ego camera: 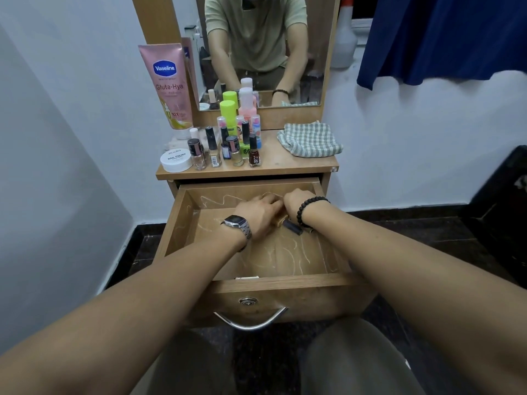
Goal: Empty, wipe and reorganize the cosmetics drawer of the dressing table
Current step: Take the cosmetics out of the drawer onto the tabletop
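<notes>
Counter: the brown wooden counter [302,163] of the dressing table carries the emptied cosmetics along its left half.
Drawer: the pulled-out wooden drawer [285,283] sits below the counter edge; its scratched floor is bare toward the front wall and the left wall.
Tube: a tall pink Vaseline lotion tube [168,86] stands at the counter's back left, beside the mirror frame.
Cloth: a crumpled green-and-white checked cloth [309,139] lies on the counter's right half, well apart from the bottles.
Left grip: the left hand [256,215], with a metal watch on its wrist, reaches to the drawer's back middle, fingers curled down over small items; what they clasp is hidden.
Right grip: the right hand [296,202], with a black bead bracelet on its wrist, touches the left one near the back wall; its fingers are hidden, so its hold cannot be told.
Item: a small dark cylindrical cosmetic stick [292,228] lies on the drawer floor just beneath the right wrist, beside a tan object partly covered by the left hand.
</notes>
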A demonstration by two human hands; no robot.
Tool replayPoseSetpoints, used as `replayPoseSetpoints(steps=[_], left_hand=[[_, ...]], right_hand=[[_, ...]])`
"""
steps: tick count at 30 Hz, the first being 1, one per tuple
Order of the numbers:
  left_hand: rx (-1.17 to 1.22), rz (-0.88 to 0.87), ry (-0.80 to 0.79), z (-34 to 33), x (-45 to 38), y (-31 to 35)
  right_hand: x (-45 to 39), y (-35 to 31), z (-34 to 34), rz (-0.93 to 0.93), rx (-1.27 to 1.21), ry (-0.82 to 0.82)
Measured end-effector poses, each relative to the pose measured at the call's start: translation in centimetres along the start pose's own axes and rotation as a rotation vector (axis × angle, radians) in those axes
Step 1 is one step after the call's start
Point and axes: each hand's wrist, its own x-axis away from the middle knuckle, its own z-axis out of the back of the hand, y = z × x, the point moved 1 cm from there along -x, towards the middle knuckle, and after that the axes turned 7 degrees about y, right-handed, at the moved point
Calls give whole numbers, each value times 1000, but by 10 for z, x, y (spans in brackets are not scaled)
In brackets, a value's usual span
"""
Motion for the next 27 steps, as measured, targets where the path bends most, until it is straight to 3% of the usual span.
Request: replayPoseSetpoints(steps=[10, 16, 21, 27], left_hand=[[-134, -171, 45, 12, 11, 10], [-142, -202, -71, 17, 16, 15], [-28, -176, 14, 39, 24, 12], [272, -59, 227, 91, 27, 3]], right_hand=[[11, 3, 11, 9, -38, 2], [18, 16, 28, 6, -149, 37], [23, 31, 49, -6, -462, 223], [29, 60, 53, -180, -1260, 314]])
